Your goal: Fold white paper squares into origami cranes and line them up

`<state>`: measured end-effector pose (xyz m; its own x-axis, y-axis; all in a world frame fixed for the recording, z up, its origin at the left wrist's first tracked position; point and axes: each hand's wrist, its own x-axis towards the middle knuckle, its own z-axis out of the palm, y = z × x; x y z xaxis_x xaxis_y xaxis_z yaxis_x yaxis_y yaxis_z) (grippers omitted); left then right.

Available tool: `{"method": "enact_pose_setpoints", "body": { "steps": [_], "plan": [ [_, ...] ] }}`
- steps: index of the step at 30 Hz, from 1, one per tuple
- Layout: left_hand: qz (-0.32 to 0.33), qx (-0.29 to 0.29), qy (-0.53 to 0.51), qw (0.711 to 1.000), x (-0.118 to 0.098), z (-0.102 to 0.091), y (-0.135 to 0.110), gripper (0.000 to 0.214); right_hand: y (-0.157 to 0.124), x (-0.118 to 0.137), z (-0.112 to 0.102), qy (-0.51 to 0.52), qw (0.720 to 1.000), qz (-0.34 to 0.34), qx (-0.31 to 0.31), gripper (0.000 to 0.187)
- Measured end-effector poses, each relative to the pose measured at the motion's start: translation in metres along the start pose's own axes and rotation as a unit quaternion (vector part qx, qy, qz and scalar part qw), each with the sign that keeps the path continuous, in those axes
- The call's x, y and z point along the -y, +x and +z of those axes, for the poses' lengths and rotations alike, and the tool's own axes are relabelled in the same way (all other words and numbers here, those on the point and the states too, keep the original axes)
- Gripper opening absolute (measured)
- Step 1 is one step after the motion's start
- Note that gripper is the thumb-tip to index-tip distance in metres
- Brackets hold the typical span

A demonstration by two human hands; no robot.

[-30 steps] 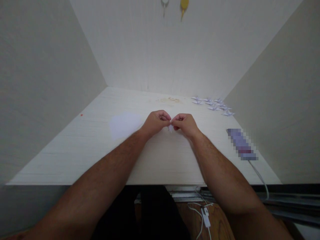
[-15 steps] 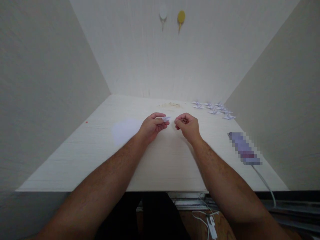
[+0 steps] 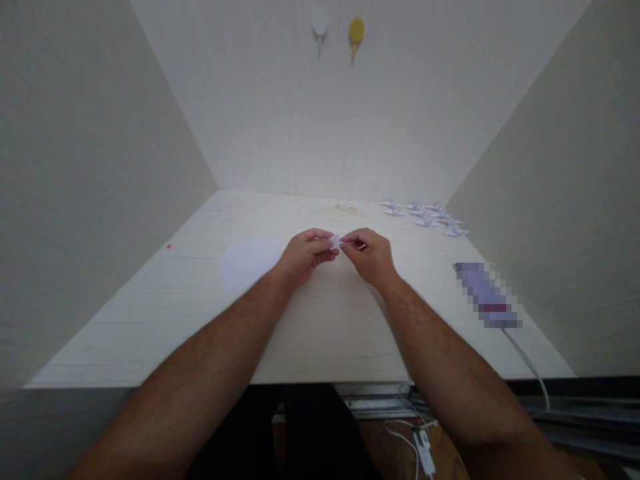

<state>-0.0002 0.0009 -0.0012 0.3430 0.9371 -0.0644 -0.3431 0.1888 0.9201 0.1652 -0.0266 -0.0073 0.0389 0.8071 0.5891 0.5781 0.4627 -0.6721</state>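
A small piece of folded white paper [image 3: 335, 243] is held up over the middle of the table. My left hand [image 3: 309, 252] pinches it from the left between thumb and fingers. From the right, my right hand [image 3: 369, 253] has its thumb and forefinger closed on the paper's other end. Fingertips cover part of the paper, so its exact folds are hard to make out. White paper sheets [image 3: 247, 261] lie flat on the table, left of my left forearm.
Several folded white paper cranes [image 3: 427, 219] sit at the back right of the table [image 3: 330, 333]. A blurred-out device [image 3: 485, 293] with a cable lies at the right. Walls enclose three sides. White [image 3: 320, 23] and yellow [image 3: 357, 30] hooks are on the back wall.
My right hand has moved left and closed on the free end of the folded paper. My left hand keeps its hold. The view has shifted slightly.
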Motion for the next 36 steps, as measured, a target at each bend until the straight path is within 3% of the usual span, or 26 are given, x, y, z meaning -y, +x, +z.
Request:
{"method": "enact_pose_setpoints", "body": {
  "steps": [5, 15, 19, 23, 28, 36],
  "plan": [
    [0.024, 0.030, 0.051, 0.998, 0.002, -0.002, 0.000, 0.038, 0.000, -0.004, -0.002, -0.027, 0.999, -0.034, 0.033, 0.010],
    [-0.008, 0.042, 0.072, 0.997, -0.003, -0.001, -0.001, 0.037, 0.000, -0.004, -0.010, -0.049, 0.991, -0.096, 0.075, 0.014],
    [0.044, 0.050, 0.136, 0.988, 0.000, -0.002, -0.001, 0.040, 0.000, -0.003, -0.011, -0.105, 0.986, -0.106, 0.069, 0.014],
    [0.092, 0.037, 0.196, 0.976, 0.004, 0.000, 0.000, 0.026, 0.001, 0.001, -0.009, -0.125, 0.987, -0.094, 0.045, 0.009],
    [0.061, 0.002, 0.119, 0.991, 0.008, 0.004, 0.001, 0.017, 0.000, 0.004, -0.002, -0.090, 0.993, -0.072, 0.035, 0.004],
    [0.004, -0.010, 0.051, 0.999, 0.009, 0.003, 0.000, 0.025, -0.003, 0.003, 0.004, -0.022, 1.000, -0.003, 0.004, 0.009]
  ]
}}
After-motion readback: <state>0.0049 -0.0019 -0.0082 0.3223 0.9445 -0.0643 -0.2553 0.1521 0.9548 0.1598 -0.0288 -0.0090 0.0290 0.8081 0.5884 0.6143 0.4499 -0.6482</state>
